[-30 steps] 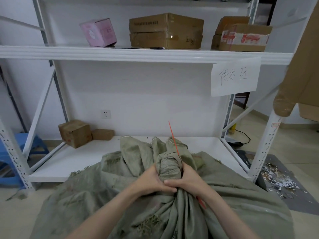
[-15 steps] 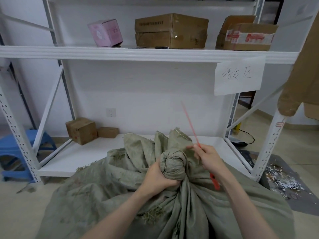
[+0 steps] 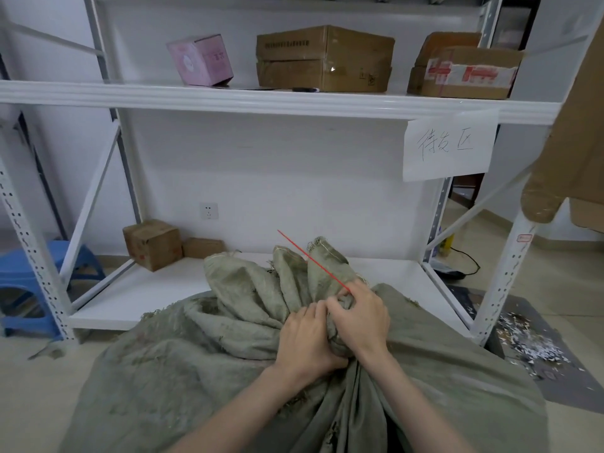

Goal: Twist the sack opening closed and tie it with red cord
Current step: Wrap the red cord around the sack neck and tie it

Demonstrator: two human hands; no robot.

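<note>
A big grey-green woven sack point(image 3: 183, 371) stands on the floor in front of me, its mouth gathered into a twisted neck point(image 3: 294, 282) with loose flaps standing up behind. My left hand point(image 3: 304, 338) grips the neck from the left. My right hand point(image 3: 359, 318) is curled over the top of the neck from the right and pinches a thin red cord point(image 3: 310, 259), whose free end points up and to the left. The cord's other end is hidden under the hands.
A white metal shelving rack point(image 3: 261, 99) stands right behind the sack, with cardboard boxes point(image 3: 323, 60) and a pink box point(image 3: 201, 60) on its upper shelf and small boxes point(image 3: 152, 243) on the lower one. A blue stool point(image 3: 19, 269) is left, paper scraps point(image 3: 529, 341) right.
My right hand has come back from the right onto the sack neck beside the left hand. The red cord now points up-left instead of up-right.
</note>
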